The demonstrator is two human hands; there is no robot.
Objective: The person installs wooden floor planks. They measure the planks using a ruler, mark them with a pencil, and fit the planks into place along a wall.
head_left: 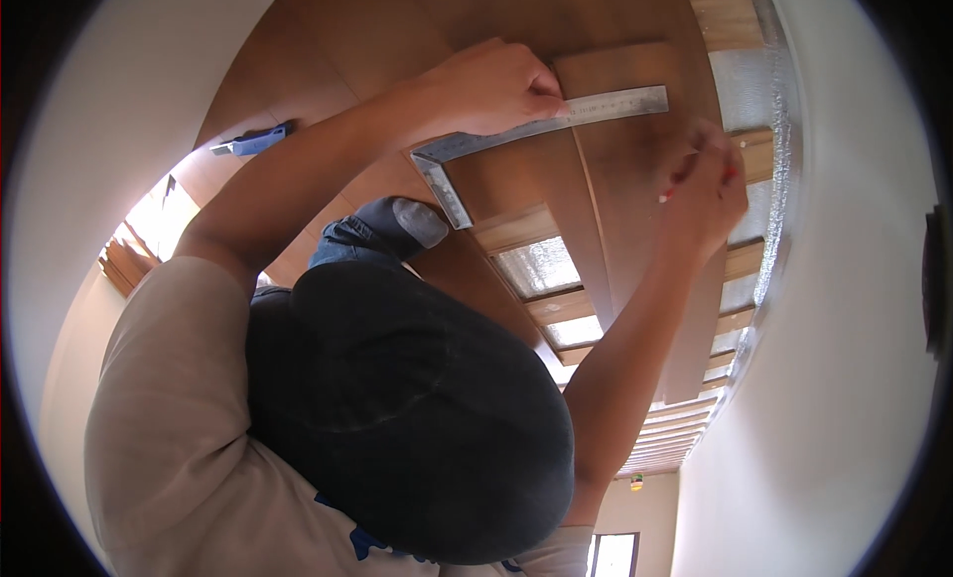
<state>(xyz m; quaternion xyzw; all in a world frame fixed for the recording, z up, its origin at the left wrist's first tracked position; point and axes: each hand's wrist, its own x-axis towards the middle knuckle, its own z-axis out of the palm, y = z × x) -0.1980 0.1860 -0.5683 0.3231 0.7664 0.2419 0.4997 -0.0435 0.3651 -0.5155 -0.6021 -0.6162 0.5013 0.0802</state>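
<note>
Metal square (620, 103), left hand (501, 89) gripping it, right hand (713, 185) half-curled.

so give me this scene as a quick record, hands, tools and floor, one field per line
left hand: curled, holding the metal square
right hand: blurred, small red spots showing at it, too unclear to name
square: lying across brown boards
other tool: blue cutter knife on the boards
uncovered floor: silvery foil between wooden strips

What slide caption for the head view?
Left hand on a metal square across brown planks, right hand blurred beside it, blue utility knife lying to the left.
</note>
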